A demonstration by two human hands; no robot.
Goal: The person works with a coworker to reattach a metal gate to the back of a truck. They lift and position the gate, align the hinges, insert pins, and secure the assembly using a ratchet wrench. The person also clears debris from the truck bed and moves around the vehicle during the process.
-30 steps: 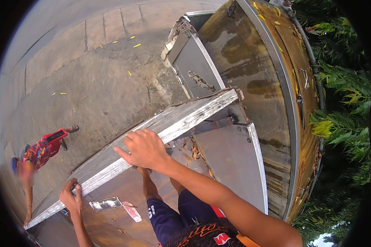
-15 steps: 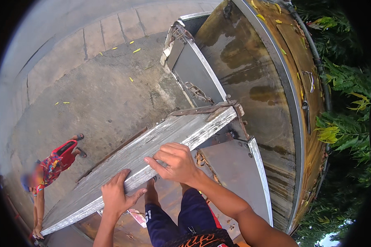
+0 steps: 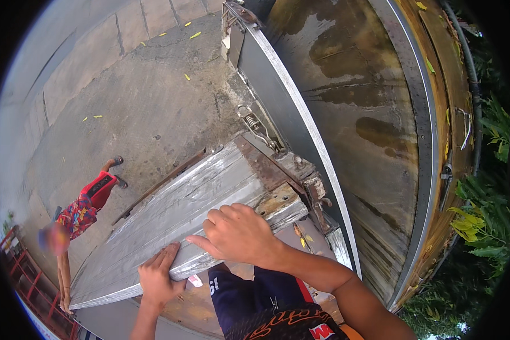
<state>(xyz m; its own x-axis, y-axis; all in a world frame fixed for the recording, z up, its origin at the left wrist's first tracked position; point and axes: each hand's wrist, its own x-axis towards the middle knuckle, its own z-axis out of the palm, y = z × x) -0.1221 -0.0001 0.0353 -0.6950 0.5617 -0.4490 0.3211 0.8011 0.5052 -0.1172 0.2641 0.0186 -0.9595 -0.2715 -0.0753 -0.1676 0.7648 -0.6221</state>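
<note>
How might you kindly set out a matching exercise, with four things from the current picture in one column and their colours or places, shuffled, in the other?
Column one:
1. left hand
2. co-worker's shorts
3. leaves on the ground
4. wearer's shorts

Column two:
A. yellow
B. dark blue
C. at the near edge of the boarded panel
D. mostly red

Right pairs: 1-C, 2-D, 3-A, 4-B.

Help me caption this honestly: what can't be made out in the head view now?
In the head view:
- Wearer's feet: hidden behind the grey wooden panel.
- Palm of the right hand: hidden by the hand's own back.
- Co-worker: face blurred.
- Left forearm: cut off by the lower edge.
</note>
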